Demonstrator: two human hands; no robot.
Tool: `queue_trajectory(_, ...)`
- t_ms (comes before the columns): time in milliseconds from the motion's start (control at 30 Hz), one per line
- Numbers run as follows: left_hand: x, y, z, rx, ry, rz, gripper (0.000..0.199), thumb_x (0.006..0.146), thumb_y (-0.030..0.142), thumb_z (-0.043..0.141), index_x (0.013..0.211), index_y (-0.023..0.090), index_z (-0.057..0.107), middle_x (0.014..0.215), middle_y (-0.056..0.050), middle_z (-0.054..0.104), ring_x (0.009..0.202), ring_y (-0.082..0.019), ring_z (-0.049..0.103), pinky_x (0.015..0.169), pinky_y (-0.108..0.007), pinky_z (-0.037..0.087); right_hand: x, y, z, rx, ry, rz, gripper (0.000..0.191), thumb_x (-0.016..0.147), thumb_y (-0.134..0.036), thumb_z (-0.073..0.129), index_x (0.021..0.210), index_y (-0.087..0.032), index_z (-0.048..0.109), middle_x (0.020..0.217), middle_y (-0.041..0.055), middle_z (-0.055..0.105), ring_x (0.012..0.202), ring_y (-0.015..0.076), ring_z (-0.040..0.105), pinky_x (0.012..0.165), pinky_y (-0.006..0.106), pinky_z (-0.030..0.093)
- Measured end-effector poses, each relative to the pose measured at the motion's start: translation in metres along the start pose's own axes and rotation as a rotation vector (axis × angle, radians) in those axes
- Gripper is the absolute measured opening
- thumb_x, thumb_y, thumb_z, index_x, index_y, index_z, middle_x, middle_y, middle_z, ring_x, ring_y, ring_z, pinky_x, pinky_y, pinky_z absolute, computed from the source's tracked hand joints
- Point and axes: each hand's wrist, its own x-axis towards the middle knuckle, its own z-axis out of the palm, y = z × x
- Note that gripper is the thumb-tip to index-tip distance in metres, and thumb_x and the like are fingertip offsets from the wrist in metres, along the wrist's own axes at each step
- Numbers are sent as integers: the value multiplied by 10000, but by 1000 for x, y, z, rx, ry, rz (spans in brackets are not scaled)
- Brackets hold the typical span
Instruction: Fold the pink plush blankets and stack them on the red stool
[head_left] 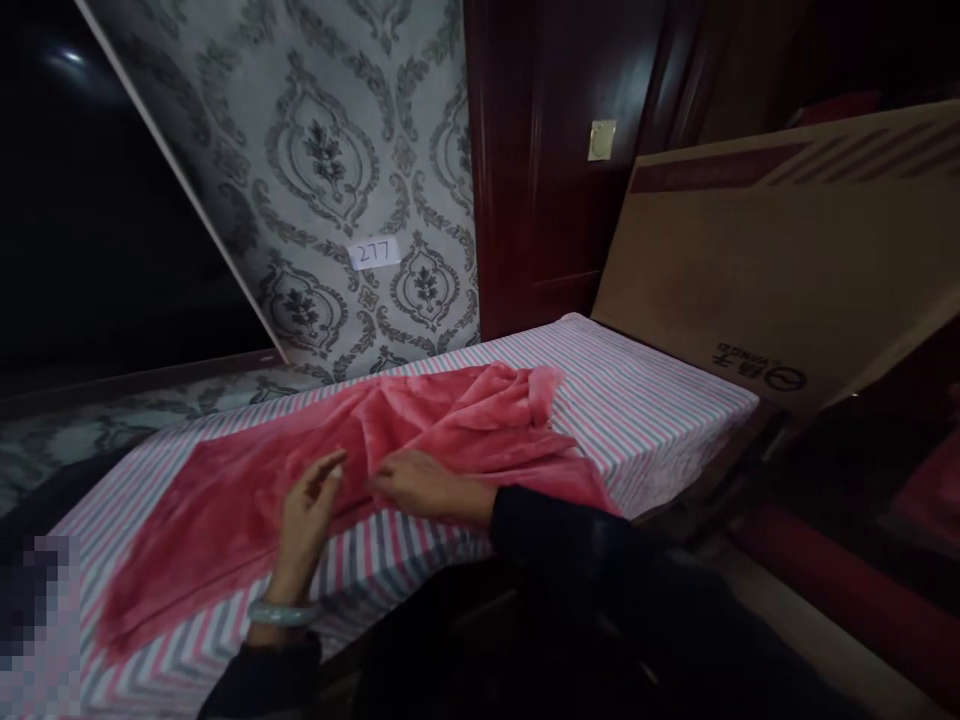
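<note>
Rumpled pink blanket (232,500) on a striped cloth (645,385), left hand (309,500) with bracelet (282,613) and right hand (421,486) at the blanket's near side, patterned wallpaper (330,150), 277 label (375,253), black screen (105,220) at left, dark red woodwork (551,220), printed cardboard (787,250) at right

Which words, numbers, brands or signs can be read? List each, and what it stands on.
"277": white paper on the patterned wall.
"YANGZI", probably: cardboard, beside a round logo and blurred characters.
Unreadable: the tiny mark on the bottom frame of the dark screen; any print on the cardboard's red band.
</note>
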Motion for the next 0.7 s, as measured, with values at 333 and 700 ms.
queue_trajectory(333,-45,9,79,-25,-143,290,330,933,474,563,1007,202,734,924,-59,776,858,-221,736,812,-360,590,-127,51,-20,-22,421,220,304,950,-154,552,1175,-252,732,1211,55,731,1143,249,645,1033,407,506)
queue_trajectory(700,3,38,213,541,-731,665,352,867,257,693,1215,201,691,1366,-138,632,1248,-323,583,1053,-489,481,-218,144,-27,-48,580,652,503,755,-118,493,1201,-193,714,1167,110,737,1061,293,641,1000,497,502)
